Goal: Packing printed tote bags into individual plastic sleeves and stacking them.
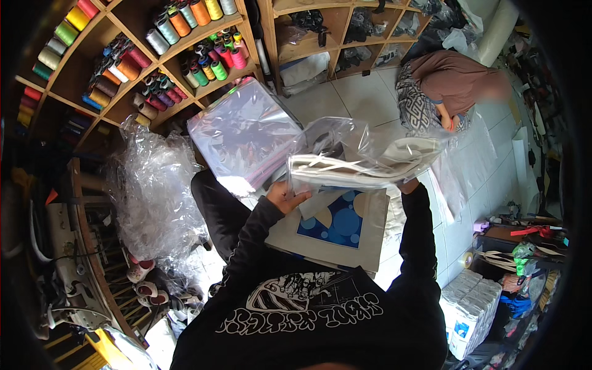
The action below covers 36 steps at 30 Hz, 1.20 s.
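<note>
A clear plastic bag [345, 132] is stretched between my hands, above my lap. Inside it lie folded cream fabric pieces [351, 171], possibly cloth bags, with pale straps across them. My left hand [287, 196] is closed on the bag's near left corner, thumb pointing right. At the opposite end, my right hand [408, 185] grips the bag's edge, its fingers partly hidden behind the plastic. Across my lap rests a cream fabric panel [369, 231] printed with a blue rectangle of circles, partly covered by the filled bag.
A stack of clear plastic sheets or bags [240, 132] stands ahead on the left. Crumpled plastic [151, 191] is heaped at my left, below shelves of thread spools [176, 24]. Another person [453, 80] crouches on the tiled floor ahead right. White wrapped packs [472, 308] stand at my right.
</note>
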### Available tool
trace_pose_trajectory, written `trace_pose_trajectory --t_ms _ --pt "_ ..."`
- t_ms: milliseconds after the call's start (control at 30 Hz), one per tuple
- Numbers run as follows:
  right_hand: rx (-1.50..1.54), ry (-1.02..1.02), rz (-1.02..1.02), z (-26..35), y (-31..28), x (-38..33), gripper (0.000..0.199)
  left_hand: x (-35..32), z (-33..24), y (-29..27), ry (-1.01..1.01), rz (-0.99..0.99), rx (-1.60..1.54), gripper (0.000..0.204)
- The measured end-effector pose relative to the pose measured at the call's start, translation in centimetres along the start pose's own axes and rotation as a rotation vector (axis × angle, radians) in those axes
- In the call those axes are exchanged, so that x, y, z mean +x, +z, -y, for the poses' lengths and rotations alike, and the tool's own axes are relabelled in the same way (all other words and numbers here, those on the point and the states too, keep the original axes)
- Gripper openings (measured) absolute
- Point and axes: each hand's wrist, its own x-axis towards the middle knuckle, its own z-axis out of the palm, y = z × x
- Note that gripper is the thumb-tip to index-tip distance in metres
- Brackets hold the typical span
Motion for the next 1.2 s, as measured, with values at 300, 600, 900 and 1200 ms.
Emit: trace_pose_trajectory --t_ms 300,600,900,1200 --pt "-0.153 0.165 -0.018 -0.2 1.5 -0.7 0.028 -0.3 -0.5 1.0 -0.268 0.004 0.024 0.039" --pt "0.085 -0.008 -0.097 11.2 7.4 4.0 0.057 -0.9 -5.5 -1.8 -0.17 -0.611 -0.583 0.067" --pt "0.579 -0.025 0.073 17.8 10.5 2.4 0.029 -5.7 -9.2 -8.8 0.002 -0.293 -0.858 0.075" --pt "-0.222 -0.097 -0.155 21.4 11.5 -2.8 0.014 -7.8 -9.4 -9.8 -0.083 -0.686 0.292 0.03"
